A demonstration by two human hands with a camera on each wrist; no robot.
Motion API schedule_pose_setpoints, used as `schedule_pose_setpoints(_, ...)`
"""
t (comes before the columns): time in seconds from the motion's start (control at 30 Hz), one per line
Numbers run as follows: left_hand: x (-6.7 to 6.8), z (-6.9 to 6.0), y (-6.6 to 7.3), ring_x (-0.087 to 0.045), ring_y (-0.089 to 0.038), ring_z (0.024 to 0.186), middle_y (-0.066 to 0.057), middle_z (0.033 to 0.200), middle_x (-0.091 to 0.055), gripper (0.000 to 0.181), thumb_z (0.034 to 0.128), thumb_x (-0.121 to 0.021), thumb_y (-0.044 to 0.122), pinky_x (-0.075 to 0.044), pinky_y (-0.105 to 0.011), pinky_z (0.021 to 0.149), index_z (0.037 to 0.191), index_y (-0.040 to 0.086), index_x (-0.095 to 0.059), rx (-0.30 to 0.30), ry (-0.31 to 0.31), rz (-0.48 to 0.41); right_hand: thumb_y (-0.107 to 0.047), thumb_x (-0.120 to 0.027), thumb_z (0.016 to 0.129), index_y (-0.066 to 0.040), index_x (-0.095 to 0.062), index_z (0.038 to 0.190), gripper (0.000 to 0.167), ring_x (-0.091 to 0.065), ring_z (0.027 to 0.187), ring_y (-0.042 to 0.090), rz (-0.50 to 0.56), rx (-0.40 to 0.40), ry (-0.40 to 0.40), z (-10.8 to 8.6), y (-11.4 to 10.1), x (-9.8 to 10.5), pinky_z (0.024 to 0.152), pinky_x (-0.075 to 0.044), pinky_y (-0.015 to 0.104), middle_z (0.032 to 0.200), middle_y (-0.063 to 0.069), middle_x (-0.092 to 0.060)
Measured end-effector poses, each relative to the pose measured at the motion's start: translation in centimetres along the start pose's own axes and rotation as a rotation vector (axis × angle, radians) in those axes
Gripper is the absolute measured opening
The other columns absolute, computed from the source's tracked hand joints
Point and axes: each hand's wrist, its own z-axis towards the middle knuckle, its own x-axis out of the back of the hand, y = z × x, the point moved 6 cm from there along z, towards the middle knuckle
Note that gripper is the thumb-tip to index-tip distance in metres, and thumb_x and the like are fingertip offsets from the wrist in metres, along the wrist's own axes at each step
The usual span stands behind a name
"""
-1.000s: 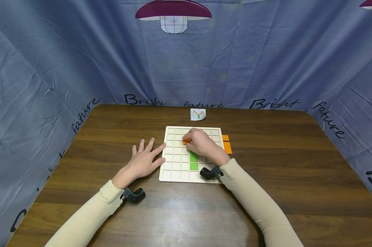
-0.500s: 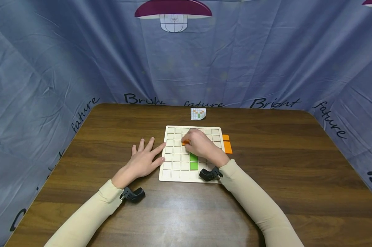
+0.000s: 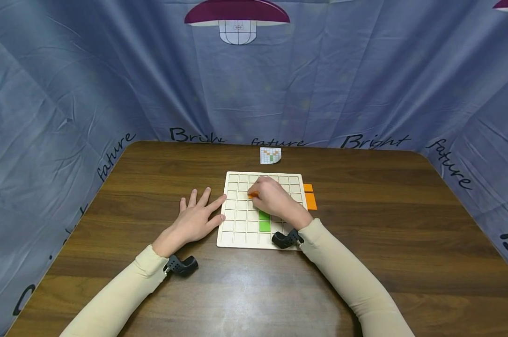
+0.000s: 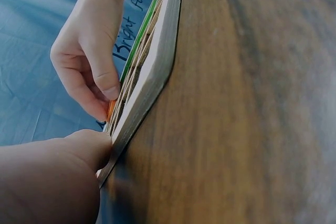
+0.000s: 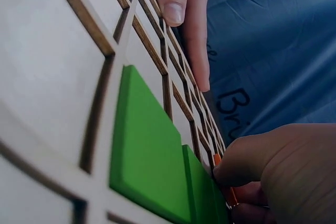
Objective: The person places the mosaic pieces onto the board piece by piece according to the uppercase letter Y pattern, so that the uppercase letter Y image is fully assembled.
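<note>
A cream grid board (image 3: 240,240) lies on the table, its square cells divided by raised ridges. My right hand (image 3: 274,195) is over the board's middle, thumb and fingers pinching a small orange square tile (image 3: 252,196) low at a cell. In the right wrist view the thumb partly covers this orange tile (image 5: 231,196). Green square tiles (image 3: 264,226) sit in a column of cells just below that hand, partly hidden by it. My left hand (image 3: 195,220) lies spread at the board's left side, index finger and thumb touching its edge.
Orange tiles (image 3: 310,201) lie on the wooden table (image 3: 388,210) against the board's right edge. Behind the board is a small paper card (image 3: 270,156) printed with a coloured grid. A blue curtain (image 3: 321,84) encloses the table's back and sides.
The orange tile has moved slightly left and down, lower onto the board, with my right hand shifting along slightly. My left hand keeps its place at the board's edge.
</note>
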Motion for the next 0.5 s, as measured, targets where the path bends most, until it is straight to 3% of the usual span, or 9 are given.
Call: schedule_pose_setpoints(0.5, -0.05, 0.03, -0.05, -0.012, -0.062, 0.151, -0.026, 0.168, -0.020, 0.061, 0.1048, -0.048, 0.050, -0.013, -0.082, 0.113, 0.160, 0.028, -0.036, 0.001, -0.003, -0.004, 0.003, -0.065, 0.085, -0.002, -0.079, 0.103, 0.024, -0.064, 0.087, 0.022, -0.012, -0.007, 0.002, -0.01, 0.13, -0.19, 0.081, -0.053, 0.036, 0.098, 0.010, -0.077)
